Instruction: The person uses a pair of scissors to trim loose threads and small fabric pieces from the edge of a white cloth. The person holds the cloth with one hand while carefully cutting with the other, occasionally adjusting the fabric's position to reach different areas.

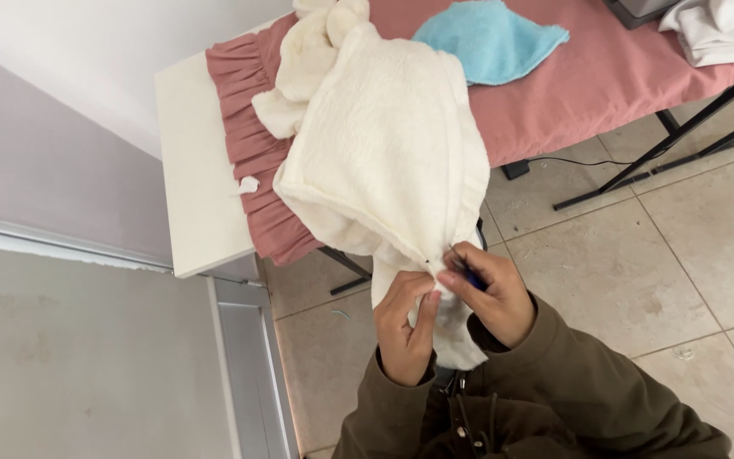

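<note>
Cream fleece makes up the garment (384,144) that both hands work on; it hangs off the near edge of the counter (571,93), its long axis running from the bunched upper part on the pink cover down to a narrow lower end by the person's chest. That lower end points toward the wearer, and the wider, rounded body of the piece spreads up and away. The left hand (405,327) is closed on the lower strip of the fabric, thumb pressed along a seam edge. The right hand (490,293) pinches the same seam just beside the left thumb, fingers curled shut around the cloth and a small blue object (473,278) that is mostly hidden, so its kind cannot be told. Both wrists come out of dark olive sleeves (571,382). On the counter a pink cloth with a gathered frill (252,144) covers the top, and a light blue curved fabric piece (490,38) lies just beyond the cream garment. A folded white cloth (711,30) rests near the far right end. A white board (197,161) juts out at the frilled end of the counter, against a pale wall. Black metal legs (664,140) stand on beige floor tiles (639,272), with a thin dark cable trailing across them.
</note>
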